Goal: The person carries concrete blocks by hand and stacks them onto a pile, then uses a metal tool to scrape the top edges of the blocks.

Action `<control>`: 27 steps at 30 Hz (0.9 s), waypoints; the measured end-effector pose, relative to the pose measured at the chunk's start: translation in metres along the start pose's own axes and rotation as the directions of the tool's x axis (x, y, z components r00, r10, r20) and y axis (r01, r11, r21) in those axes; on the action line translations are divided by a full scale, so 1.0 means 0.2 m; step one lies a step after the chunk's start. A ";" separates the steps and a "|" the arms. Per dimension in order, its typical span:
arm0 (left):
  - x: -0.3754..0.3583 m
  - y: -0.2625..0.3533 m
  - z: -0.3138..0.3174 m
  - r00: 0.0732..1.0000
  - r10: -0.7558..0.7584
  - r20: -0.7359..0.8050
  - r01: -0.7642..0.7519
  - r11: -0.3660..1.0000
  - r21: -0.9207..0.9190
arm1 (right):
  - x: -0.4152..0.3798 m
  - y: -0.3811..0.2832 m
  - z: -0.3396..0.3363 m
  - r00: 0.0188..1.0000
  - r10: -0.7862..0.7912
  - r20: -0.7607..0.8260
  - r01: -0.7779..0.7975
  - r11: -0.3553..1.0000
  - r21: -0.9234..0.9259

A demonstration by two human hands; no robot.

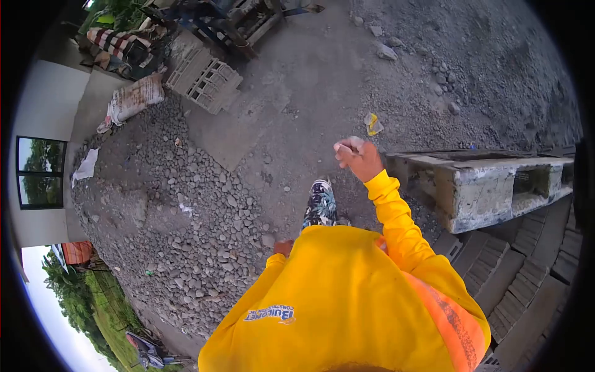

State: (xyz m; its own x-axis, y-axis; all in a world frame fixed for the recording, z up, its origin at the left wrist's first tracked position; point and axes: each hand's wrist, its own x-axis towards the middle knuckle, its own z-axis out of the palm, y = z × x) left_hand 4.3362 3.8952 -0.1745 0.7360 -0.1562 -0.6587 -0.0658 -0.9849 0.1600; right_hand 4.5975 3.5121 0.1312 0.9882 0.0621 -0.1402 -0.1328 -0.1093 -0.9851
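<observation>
My right hand (359, 158) is held out in front of me, its fingers curled in and no object visible in them. Near it on the ground lies a crumpled yellow and clear plastic wrapper (373, 124), apart from the hand. Low at my left side, my left hand (283, 248) shows only in part beside my yellow shirt (347, 291). Its fingers are hidden, so I cannot see whether it holds anything. One leg in patterned trousers (320, 204) is forward on the grey ground.
To my right stands a rough concrete block structure (483, 192), with stacked hollow blocks (514, 273) beside it. A gravel pile (204, 235) spreads on my left. Ahead are concrete blocks (204, 77), a filled sack (136, 99) and a dark machine or frame (223, 25).
</observation>
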 end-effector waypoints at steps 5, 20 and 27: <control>0.72 -0.09 -0.55 0.933 -0.269 0.239 0.342 0.868 -0.359 | 1.22 -0.04 -0.19 0.979 0.049 -0.199 -0.062 0.996 -0.059; 3.60 0.53 -4.00 0.919 -0.179 -0.352 -0.242 0.449 -0.860 | 1.72 1.15 -1.29 0.098 0.945 -0.312 -0.992 0.116 0.042; 4.52 0.76 -4.27 0.987 -0.160 -0.001 0.085 0.527 -0.845 | 2.92 0.96 -1.76 0.220 0.949 -0.226 -0.972 0.194 -0.130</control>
State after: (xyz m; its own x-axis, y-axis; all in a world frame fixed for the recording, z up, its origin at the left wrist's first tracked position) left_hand 5.5672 3.6678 -0.1176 0.7377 0.0037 -0.6751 0.5973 -0.4697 0.6501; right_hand 5.1757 3.1786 -0.1044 0.1085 -0.3141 -0.9432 -0.9766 -0.2108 -0.0422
